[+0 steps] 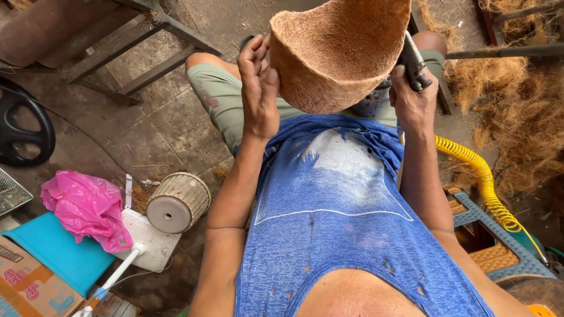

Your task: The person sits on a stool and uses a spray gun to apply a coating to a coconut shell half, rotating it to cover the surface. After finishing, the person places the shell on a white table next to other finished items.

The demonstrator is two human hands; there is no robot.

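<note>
Coir pot [338, 53] between both hands | left hand [258, 88] fingers extended, flat against its left wall | right hand [411, 97] clenched around dark air tool [414, 61] at its right

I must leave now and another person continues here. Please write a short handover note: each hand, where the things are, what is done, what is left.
Left hand: open palm pressed on the left side of the coir fibre pot, steadying it above the lap.
Right hand: closed on a dark pneumatic hand tool at the pot's right edge; its yellow coiled air hose runs down on the right.
Done: the pot is already formed.
Left: cannot tell how far the edge work has gone. Loose coir lies on the floor at right.
</note>
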